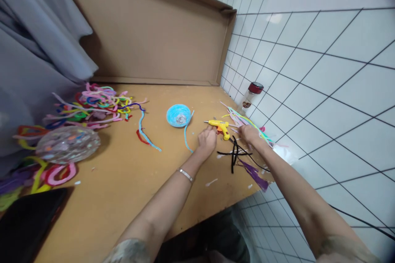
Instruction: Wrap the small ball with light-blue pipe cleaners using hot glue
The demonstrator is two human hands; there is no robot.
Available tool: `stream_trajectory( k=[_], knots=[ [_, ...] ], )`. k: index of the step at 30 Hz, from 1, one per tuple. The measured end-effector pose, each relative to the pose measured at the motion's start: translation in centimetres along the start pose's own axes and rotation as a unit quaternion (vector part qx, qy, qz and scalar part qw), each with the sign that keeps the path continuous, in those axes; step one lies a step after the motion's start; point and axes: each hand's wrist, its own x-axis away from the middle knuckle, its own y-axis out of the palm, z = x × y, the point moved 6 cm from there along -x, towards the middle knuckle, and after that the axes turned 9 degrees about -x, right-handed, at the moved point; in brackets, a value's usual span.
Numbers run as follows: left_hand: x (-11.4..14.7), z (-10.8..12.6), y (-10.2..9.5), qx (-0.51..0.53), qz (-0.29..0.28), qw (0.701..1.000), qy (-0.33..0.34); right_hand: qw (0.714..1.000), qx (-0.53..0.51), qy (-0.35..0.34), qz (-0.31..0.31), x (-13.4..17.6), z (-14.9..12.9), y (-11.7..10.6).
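My left hand (207, 139) is closed with its fingers curled at the front underside of a yellow hot glue gun (218, 123), by its orange trigger. The gun's nozzle points left. Behind the gun, my right hand (249, 134) pinches a thin pale glue stick (233, 126) whose end lies against the gun's rear; its fingertips are partly hidden. Left of the gun sits a small blue coiled pipe-cleaner bowl (178, 115), with a loose blue strand (185, 137) trailing from its right side. Black pipe cleaners (234, 154) lie crossed below the gun's handle.
Colourful pipe cleaners (98, 107) are heaped at the left, beside a clear bumpy container (68, 144) and a black tablet-like slab (31, 222). A red-lidded jar (251, 93), more pipe cleaners (265, 133) and a purple tassel (256, 174) lie right. Cardboard (148, 28) stands behind.
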Motion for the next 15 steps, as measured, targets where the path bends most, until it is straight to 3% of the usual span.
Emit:
stream_trajectory(
  k=[4, 8, 11, 15],
  knots=[
    [-0.5, 0.1, 0.0, -0.008, -0.006, 1.000, 0.005, 0.998, 0.004, 0.053, 0.026, -0.4, 1.1, -0.1],
    [-0.8, 0.2, 0.1, -0.009, -0.008, 1.000, 0.006, 0.996, -0.006, 0.063, 0.058, 0.0, 0.4, -0.7],
    [-1.0, 0.2, 0.3, -0.010, -0.009, 1.000, 0.004, 0.996, -0.022, 0.042, 0.073, 0.8, -1.5, -1.1],
    [-1.2, 0.2, 0.5, -0.013, -0.002, 1.000, 0.004, 0.988, -0.143, -0.021, 0.055, 1.2, -4.6, -0.5]
  ],
)
